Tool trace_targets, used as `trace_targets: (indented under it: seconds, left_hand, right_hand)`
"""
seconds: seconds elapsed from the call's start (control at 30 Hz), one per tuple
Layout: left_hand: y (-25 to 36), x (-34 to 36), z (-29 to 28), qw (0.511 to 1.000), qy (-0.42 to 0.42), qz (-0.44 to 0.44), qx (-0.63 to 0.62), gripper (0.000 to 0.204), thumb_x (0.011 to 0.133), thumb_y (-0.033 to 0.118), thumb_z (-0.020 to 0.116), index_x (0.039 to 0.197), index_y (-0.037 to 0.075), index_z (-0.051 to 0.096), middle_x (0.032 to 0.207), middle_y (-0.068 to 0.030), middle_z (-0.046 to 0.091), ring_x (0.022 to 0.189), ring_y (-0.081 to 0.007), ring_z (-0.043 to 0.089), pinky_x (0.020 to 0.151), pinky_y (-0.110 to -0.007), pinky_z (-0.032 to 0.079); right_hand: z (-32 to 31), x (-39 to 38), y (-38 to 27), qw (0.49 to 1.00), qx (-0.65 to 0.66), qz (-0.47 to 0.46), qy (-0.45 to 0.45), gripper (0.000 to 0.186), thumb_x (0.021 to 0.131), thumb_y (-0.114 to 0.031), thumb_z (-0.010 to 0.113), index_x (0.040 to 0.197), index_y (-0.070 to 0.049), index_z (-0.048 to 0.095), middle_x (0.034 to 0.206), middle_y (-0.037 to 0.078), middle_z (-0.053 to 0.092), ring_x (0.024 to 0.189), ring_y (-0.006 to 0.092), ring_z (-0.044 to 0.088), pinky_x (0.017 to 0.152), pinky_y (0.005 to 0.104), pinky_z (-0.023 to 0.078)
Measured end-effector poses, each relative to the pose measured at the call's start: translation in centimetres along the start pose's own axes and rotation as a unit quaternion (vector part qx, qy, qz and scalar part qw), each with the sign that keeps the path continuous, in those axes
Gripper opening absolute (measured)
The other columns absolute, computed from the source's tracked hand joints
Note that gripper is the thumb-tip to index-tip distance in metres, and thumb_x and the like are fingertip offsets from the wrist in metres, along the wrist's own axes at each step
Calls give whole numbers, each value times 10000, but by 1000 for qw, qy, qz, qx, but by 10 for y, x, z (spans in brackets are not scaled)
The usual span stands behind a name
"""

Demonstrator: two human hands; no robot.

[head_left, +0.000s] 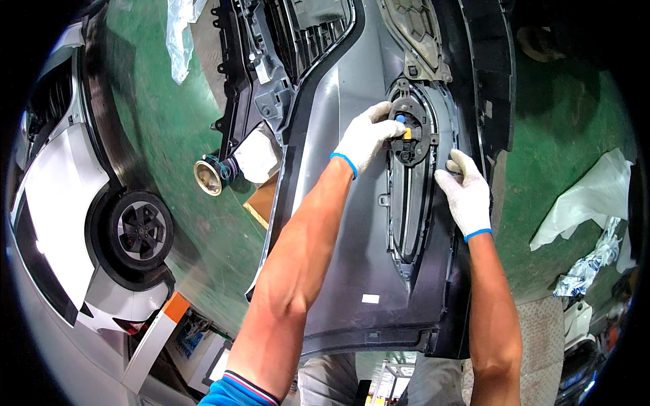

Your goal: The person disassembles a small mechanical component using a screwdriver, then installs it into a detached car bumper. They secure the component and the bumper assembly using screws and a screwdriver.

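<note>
A grey car bumper (352, 223) lies inner side up in front of me. My left hand (365, 135), in a white glove with a blue cuff, grips a black round lamp housing (409, 139) with a small blue and yellow connector, set in the bumper's dark oval frame. My right hand (466, 193), gloved the same way, rests on the right edge of that frame (406, 216), fingers pressing against the rim. Both forearms reach up from the lower edge.
A white car (68, 223) with a black wheel stands at the left. A loose round lamp (210, 176) lies on the green floor beside the bumper. White plastic wrap (589, 196) lies at the right, a clear plastic sheet (179, 34) at top left.
</note>
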State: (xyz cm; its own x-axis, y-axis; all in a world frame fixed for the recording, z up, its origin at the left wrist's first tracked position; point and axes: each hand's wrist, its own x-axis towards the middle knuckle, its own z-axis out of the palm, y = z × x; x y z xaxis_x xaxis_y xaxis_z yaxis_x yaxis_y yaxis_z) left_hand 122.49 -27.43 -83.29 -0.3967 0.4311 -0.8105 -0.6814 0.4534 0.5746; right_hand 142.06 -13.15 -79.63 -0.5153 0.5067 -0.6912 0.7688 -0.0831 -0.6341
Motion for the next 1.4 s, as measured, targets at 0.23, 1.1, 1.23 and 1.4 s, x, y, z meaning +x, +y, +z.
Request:
trace_targets:
  seconds: [0.23,1.1,1.23,1.4]
  left_hand:
    - [7,-4,3,1000,1,-1,19,796,837,228,770,1532,-7,462,1393,-139,616,1176,-206,620,919,-350,507]
    - [-44,-53,-44,996,91,-17,-13,667,897,219,726,1452,-78,506,1328,-197,647,1191,-249,645,1000,-368,528]
    - [-86,-44,-36,992,105,39,55,680,844,221,718,1420,-93,539,1336,-233,665,1224,-275,658,1049,-331,513]
    - [-94,-34,-6,990,121,76,4,635,829,251,737,1350,-84,601,1265,-249,698,1163,-280,697,1015,-342,540]
  right_hand:
    - [4,9,5,1000,11,-18,-2,614,883,-169,774,1431,6,560,1252,161,683,932,153,642,909,301,531]
    - [-2,34,13,993,-94,-68,-10,662,876,-237,787,1443,9,549,1317,205,681,1199,248,654,1032,351,493]
    - [13,30,-7,992,-91,-75,-37,822,810,-215,839,1526,-39,474,1409,189,622,1159,243,653,996,363,521]
    - [30,17,-40,948,-275,-159,-11,981,710,-236,874,1562,-97,408,1478,187,515,1312,338,578,1103,406,483]
